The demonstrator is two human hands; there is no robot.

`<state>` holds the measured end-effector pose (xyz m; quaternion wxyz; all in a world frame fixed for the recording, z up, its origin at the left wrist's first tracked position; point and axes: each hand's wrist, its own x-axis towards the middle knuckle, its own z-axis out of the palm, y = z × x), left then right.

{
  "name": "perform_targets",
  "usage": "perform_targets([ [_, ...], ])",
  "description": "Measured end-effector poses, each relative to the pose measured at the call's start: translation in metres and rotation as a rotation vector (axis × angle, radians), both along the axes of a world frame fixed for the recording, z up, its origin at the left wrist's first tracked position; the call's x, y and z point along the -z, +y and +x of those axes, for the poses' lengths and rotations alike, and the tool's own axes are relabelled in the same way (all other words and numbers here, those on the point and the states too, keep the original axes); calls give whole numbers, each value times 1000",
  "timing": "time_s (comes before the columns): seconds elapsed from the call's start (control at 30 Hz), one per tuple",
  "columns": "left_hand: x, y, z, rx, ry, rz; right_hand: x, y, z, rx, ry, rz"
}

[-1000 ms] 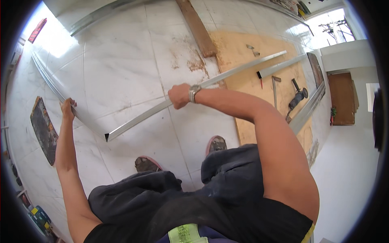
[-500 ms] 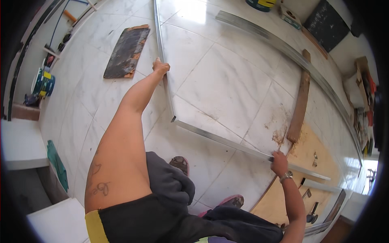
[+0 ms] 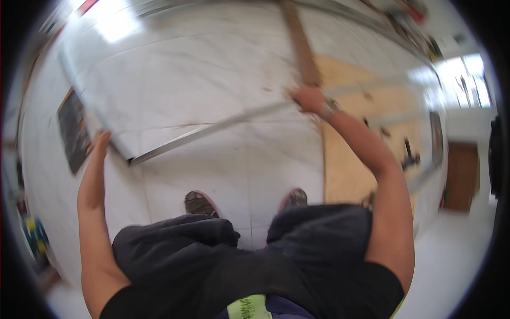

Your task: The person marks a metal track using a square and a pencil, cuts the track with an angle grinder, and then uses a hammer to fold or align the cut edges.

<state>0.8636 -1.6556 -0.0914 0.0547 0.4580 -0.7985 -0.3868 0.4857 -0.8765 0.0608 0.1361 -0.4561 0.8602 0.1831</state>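
Two thin silvery metal profiles meet at a corner just above the floor or on it; I cannot tell which. My left hand (image 3: pixel 102 140) is closed on the left metal profile (image 3: pixel 119 148), a short way from the corner. My right hand (image 3: pixel 309 99) grips the far end of the right metal profile (image 3: pixel 212 129), beside a wooden beam (image 3: pixel 300 48). Motion smears the fingers of both hands. A dark worn board (image 3: pixel 73 133) lies to the left of my left hand.
A yellowish plywood sheet (image 3: pixel 345 159) lies at right with a dark-handled tool (image 3: pixel 409 155) and other small items on it. Another long metal profile (image 3: pixel 345 11) runs along the far side. My shoes (image 3: pixel 201 203) stand on the pale tiled floor (image 3: pixel 234 175).
My view has turned to the right, so the scene looks rotated and blurred. Both hands keep hold of the metal profiles. My legs now show side by side below.
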Motion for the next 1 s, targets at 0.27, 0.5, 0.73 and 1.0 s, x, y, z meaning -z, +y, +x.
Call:
perform_targets([
  [0.27, -44, 35, -22, -49, -388, -168, 11, -80, -7, 36, -18, -168],
  [0.5, -49, 60, -40, 22, -591, -593, 25, -107, 55, -81, -196, -110],
  [0.73, -70, 225, -119, 837, -26, -224, -33, -14, 72, 177, -372, -571],
  [1.0, -95, 291, -142, 1007, -271, 110, -88, 414, 239, 1382, 193, -496],
])
